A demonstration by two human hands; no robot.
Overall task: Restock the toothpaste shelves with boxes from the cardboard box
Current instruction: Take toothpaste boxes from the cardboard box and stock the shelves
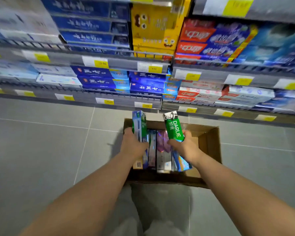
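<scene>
An open cardboard box (209, 142) stands on the floor below the shelves, with several toothpaste boxes (160, 150) packed upright along its left and middle. My left hand (133, 145) grips a green and blue toothpaste box (139, 124), lifted above the carton's left side. My right hand (186, 147) holds a green Darlie toothpaste box (174, 128), tilted with its white end up, above the carton's middle. The toothpaste shelves (126, 97) run across the top of the view, filled with blue, yellow, red and white boxes.
Grey tiled floor (41, 142) spreads to the left and right of the carton. Yellow price tags (101, 63) line the shelf edges. My grey trouser legs (160, 210) show below the carton. The carton's right part shows bare cardboard.
</scene>
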